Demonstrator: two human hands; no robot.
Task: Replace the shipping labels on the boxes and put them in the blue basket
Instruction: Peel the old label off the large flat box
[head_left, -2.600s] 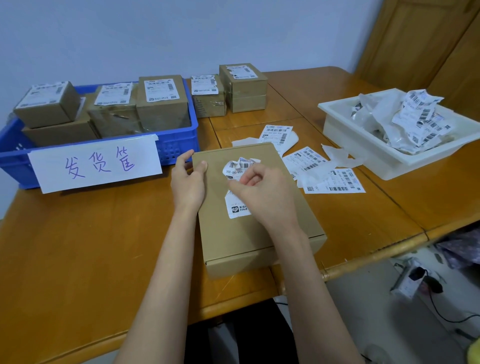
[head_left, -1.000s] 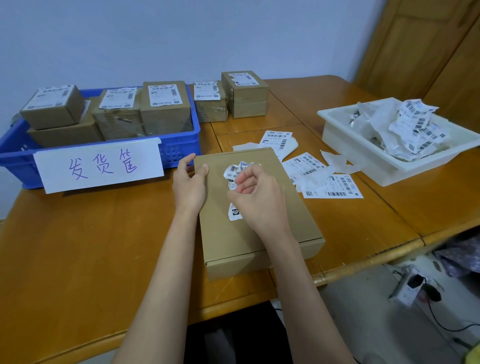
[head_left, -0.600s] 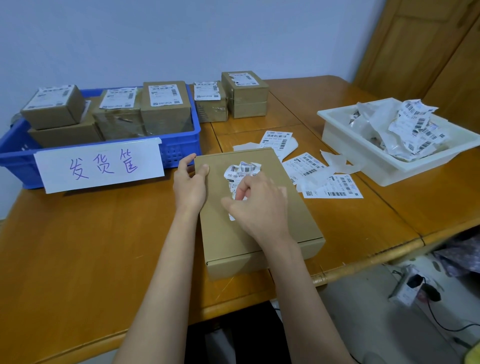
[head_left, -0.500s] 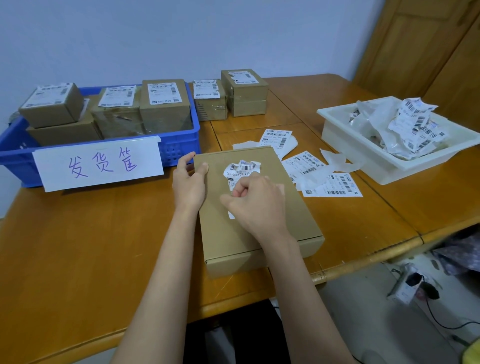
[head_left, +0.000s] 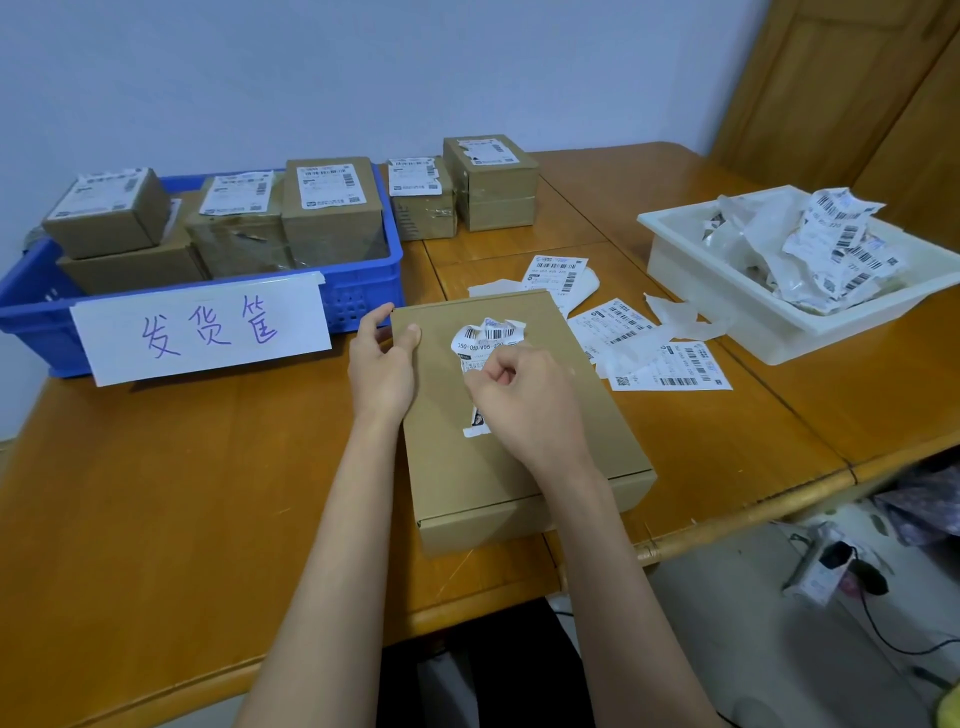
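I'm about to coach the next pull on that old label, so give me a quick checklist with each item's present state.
1. Box steadied: left hand grips the far left corner of the flat cardboard box. Ok.
2. Grip on label: right hand pinches the torn old label. Ok.
3. Label fully off: pieces remain stuck to the lid. Not ok.
4. Discard spot: white bin of scraps sits to the right. Ok.
5. Replacement ready: fresh labels lie beside the box. Ok.
6. Room in blue basket: cannot tell.

On the wooden surface (head_left: 156, 493), the left hand (head_left: 382, 371) grips the far left corner of a flat cardboard box (head_left: 519, 467), while the right hand (head_left: 524, 397) pinches its crumpled, half-peeled label (head_left: 485, 338); the blue basket (head_left: 358, 291) holds labelled boxes.
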